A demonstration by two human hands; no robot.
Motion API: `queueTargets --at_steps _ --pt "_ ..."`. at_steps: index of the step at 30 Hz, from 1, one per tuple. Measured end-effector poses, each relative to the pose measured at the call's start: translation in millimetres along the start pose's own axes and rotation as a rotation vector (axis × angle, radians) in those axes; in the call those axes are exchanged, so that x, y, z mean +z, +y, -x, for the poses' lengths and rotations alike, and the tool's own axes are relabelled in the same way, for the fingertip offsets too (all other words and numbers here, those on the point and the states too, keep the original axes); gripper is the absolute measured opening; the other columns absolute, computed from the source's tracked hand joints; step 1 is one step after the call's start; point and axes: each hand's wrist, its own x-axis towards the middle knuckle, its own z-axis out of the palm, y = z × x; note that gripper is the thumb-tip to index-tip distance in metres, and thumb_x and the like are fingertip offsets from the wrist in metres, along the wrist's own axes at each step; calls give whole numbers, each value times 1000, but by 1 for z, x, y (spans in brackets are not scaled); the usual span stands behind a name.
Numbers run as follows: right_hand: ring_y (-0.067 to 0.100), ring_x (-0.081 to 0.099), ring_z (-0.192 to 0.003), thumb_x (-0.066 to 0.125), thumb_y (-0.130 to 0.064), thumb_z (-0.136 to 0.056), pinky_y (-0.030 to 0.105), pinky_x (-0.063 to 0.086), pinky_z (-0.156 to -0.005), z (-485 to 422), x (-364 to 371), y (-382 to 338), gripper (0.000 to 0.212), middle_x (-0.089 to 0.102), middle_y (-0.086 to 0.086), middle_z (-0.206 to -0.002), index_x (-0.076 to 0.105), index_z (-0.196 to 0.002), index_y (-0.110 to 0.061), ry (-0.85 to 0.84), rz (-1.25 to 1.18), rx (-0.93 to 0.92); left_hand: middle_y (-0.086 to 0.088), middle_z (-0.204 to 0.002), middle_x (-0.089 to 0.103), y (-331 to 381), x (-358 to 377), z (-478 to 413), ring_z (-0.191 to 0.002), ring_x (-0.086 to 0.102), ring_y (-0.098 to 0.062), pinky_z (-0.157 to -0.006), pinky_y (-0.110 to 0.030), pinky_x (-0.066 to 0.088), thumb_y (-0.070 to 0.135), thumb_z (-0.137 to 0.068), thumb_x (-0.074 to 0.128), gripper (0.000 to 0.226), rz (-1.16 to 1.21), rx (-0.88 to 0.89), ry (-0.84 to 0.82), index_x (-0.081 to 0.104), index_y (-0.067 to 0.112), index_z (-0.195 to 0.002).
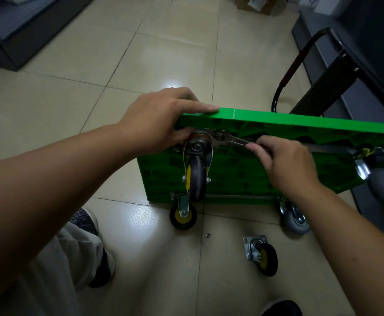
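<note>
Metal is hard and a bit slippery, so the wrench (234, 140) needs a firm hold. The right hand (286, 160) is closed round its thin handle, with the thumb laid along the top. The head of the wrench sits on a bolt (219, 135) just left of that hand, between the two hands. The bolt holds the plate of a black and yellow wheel (196, 179) onto the green cart (277, 124). The green cart stands on its side, right in front of both hands, with its bottom facing the person.

The left hand (161, 117) grips the top edge of the cart. Its fingers lie over the top and its thumb presses down by the wheel's plate.

I think the wrench is stiff and will not bend. Holding it far from the bolt makes the turn easier. If the head sits crooked, it could slip off the bolt and bump the fingers.

The cart looks big and stiff, but it is plastic, so likely not very heavy. It could slide on the smooth floor (163, 53), so the left hand has to steady it. The wheel spins and swings, so it is a bad place to hold. The edge of the cart is better.

Below the right hand a loose wheel (262, 254) lies on the floor. A small ring (208, 235) lies to the left of it and could roll away.
</note>
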Motion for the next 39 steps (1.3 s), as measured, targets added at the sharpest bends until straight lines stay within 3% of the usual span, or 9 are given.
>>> queueTargets --at_steps 5,13,15,18,20,22,26,30,39 --pt "5 51 -53 55 -34 -102 29 40 -52 28 54 -20 34 58 -5 -60 62 -70 -23 -129 -567 258 10 -126 61 0 1 0 -104 59 -17 -66 -33 45 32 -91 70 58 -14 3 4 50 53 -141" --pt "8 55 -57 50 -35 -104 24 45 -60 19 34 -8 40 60 -2 -61 68 -78 -10 -401 -682 214 11 -128 59 0 -1 -2 -106 58 -16 -70 -40 52 34 -90 69 60 4 -4 -44 47 56 -143" --pt "11 51 -55 50 -39 -103 29 43 -60 18 29 4 42 56 -4 -59 66 -74 -14 -490 -578 242 10 -128 59 0 -2 -2 -107 58 -17 -70 -40 52 35 -90 67 60 5 -7 -45 47 56 -143" --pt "14 54 -61 55 -43 -102 29 43 -64 18 17 34 40 59 -2 -67 60 -70 -19 -844 61 237 11 -128 59 0 -2 -2 -107 59 -18 -71 -40 52 35 -90 69 60 9 -10 -50 48 55 -142" --pt "16 61 -68 60 -46 -99 28 48 -67 19 11 42 39 64 1 -73 63 -72 -17 -955 324 225 11 -128 59 -1 -1 -2 -107 59 -18 -70 -38 50 36 -90 68 59 11 -7 -45 48 55 -142" --pt "15 58 -62 60 -47 -98 26 44 -58 14 0 36 44 60 1 -66 61 -65 -18 -899 288 195 12 -128 59 0 -2 -2 -107 59 -18 -68 -37 48 38 -89 66 59 7 -7 -39 48 56 -142" --pt "20 58 -57 53 -56 -96 31 44 -54 -5 -37 -2 46 58 1 -59 58 -67 -20 -532 139 28 12 -128 58 1 -2 -2 -106 59 -18 -67 -37 48 36 -90 69 60 -2 -9 -40 47 56 -142" --pt "19 52 -57 47 -60 -96 30 37 -55 -14 -65 -25 44 52 -4 -59 56 -72 -25 -287 278 -61 10 -129 59 1 -2 -2 -108 59 -19 -70 -40 51 35 -91 70 60 -8 -6 -43 47 55 -143" --pt "30 51 -66 50 -60 -97 32 34 -58 -18 -59 -36 43 48 -1 -62 60 -77 -24 -138 404 -63 10 -129 58 1 0 -2 -108 58 -19 -70 -37 48 36 -90 68 61 -17 -10 -38 46 57 -143"
